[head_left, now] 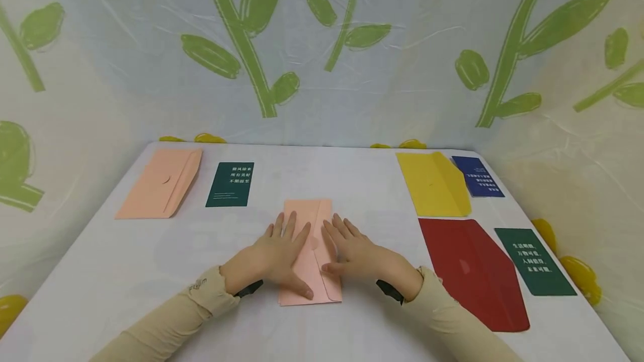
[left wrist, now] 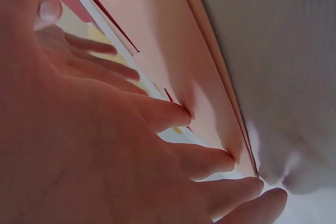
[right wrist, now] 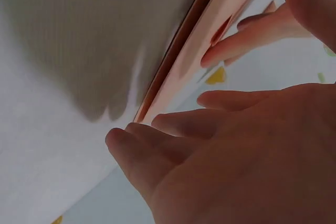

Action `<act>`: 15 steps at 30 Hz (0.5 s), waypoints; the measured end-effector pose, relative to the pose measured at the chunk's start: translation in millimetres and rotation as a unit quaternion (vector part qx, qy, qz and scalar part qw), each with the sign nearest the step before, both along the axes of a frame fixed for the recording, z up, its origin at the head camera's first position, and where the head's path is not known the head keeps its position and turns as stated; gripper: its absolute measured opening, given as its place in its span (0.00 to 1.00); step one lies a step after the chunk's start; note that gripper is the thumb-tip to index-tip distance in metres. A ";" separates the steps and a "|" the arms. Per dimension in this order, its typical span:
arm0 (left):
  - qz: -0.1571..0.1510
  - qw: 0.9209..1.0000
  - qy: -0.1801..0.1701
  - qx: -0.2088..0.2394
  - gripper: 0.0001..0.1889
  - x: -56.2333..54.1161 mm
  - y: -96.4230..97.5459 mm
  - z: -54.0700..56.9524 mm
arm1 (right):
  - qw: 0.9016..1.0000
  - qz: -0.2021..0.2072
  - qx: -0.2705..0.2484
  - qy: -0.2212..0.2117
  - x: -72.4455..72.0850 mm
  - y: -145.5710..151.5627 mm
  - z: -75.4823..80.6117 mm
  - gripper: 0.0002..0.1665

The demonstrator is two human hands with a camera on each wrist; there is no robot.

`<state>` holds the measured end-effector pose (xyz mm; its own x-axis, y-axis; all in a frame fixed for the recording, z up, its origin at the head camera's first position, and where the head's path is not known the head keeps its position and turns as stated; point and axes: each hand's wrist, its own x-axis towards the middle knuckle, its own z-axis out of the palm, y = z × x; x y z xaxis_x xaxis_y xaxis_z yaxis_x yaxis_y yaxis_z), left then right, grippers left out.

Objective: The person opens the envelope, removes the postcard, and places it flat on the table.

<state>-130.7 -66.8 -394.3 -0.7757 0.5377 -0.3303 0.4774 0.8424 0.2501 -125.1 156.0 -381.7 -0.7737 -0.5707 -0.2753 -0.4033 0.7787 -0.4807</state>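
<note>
A pink envelope [head_left: 324, 211] lies upright on the white table between my two hands, its flap folded over along the right side and a round pale spot on it. My left hand [head_left: 282, 253] rests on its left part, fingers spread and straight, thumb near the lower middle. In the left wrist view, fingertips of the left hand [left wrist: 115, 150] touch the pink paper [left wrist: 168, 30]. At the right edge lies my right hand [head_left: 359, 253], with straight fingers pointing up and inward. The right wrist view shows the right hand [right wrist: 236, 156] beside the envelope's edge [right wrist: 197, 45].
Another pink envelope [head_left: 158, 183] and a dark green card [head_left: 230, 184] lie back left. To the right are a yellow envelope [head_left: 430, 186], a blue card [head_left: 475, 175], a red envelope [head_left: 468, 267] and a second green card [head_left: 534, 261]. A flower-patterned cloth [head_left: 427, 71] hangs behind the table.
</note>
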 end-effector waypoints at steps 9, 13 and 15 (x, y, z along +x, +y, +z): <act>-0.006 1.000 -0.003 0.001 0.70 -2.4 0.1 -1.2 | 0.999 0.005 0.025 -0.019 6.1 -10.2 -5.8 0.51; -0.008 1.000 0.001 -0.001 0.70 -2.2 0.1 -1.3 | 1.000 0.007 0.027 -0.010 8.2 -11.0 -7.3 0.51; -0.009 1.000 0.004 -0.002 0.70 -2.0 0.0 -1.8 | 1.000 0.008 0.028 -0.005 9.3 -11.4 -7.8 0.51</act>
<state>-132.7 -66.8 -396.1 -0.7683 0.5509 -0.3260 0.4947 0.8342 0.2438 -115.8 144.6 -389.5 -0.7613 -0.5666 -0.3151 -0.4116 0.7979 -0.4403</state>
